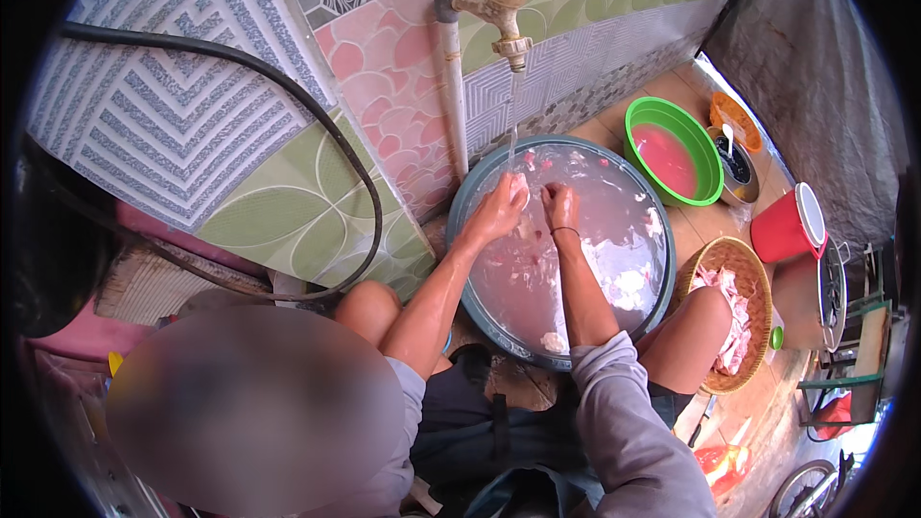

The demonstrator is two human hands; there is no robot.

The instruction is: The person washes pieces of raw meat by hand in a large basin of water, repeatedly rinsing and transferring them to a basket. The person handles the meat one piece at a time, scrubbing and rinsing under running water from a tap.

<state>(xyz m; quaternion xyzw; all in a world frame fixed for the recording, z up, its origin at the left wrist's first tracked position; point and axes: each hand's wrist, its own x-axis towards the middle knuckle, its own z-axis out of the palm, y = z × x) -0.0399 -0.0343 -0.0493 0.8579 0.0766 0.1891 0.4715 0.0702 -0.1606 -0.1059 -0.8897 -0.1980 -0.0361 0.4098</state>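
Observation:
Pinkish, cloudy water fills a large round grey-blue tub (670, 259), with pale scraps and small reddish bits floating in it. A running tap (512, 14) pours a stream into the tub's far side. Close by the stream, my left hand (498, 210) is closed around a pale piece of meat (517, 187). My right hand (561, 207), with a thin dark band at the wrist, is just to the right over the water, its fingers curled; whether it holds anything is hidden. Right of the tub, a woven basket (764, 288) holds raw pale pink meat pieces.
Behind the tub at the right are a green basin (716, 183) of pink water, an orange basket (748, 126) and a metal bowl (748, 194). A red container (777, 230) and a metal pot (797, 302) stand further right. A knife (701, 421) lies on the floor tiles.

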